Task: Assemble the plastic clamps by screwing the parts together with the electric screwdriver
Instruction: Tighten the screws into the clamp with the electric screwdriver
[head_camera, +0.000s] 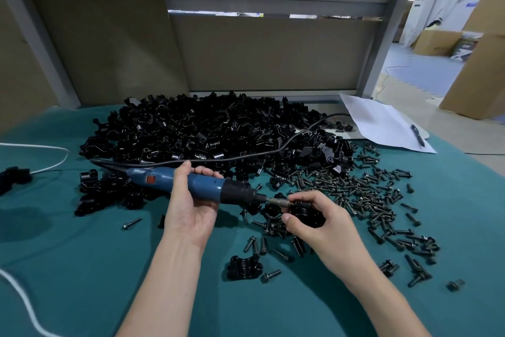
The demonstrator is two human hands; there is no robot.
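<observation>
One clamp under the driver, a mountain left to go

Closest to me, on the teal-covered tabletop (82,268), a put-together clamp (244,267) sits alone with a loose screw (270,276) just beside it; I cannot tell from here whether its own screws are in.

Just past it are the person's hands. The left hand (191,208) is wrapped round the blue body of the electric screwdriver (191,185), which lies nearly level and points to the right. The right hand (322,222) has its thumb and fingers curled round the clamp being worked (306,213), holding it just above the tabletop. The driver bit (276,201) meets the clamp's left side, so I judge a screw is being driven, though the screw itself is hidden.

Beyond and to the right lies a wide scatter of screws (355,194). To the left, a small cluster of black pieces (109,191) may be finished clamps; too dark to be sure.

Further back, the heap of black clamp parts (205,129) spreads across the tabletop, the driver's cord (246,153) trailing over it. By that heap, the job looks barely begun, with nearly all of it left.

At the far right corner lie a sheet of paper (382,123) and a pen (418,135)
</observation>
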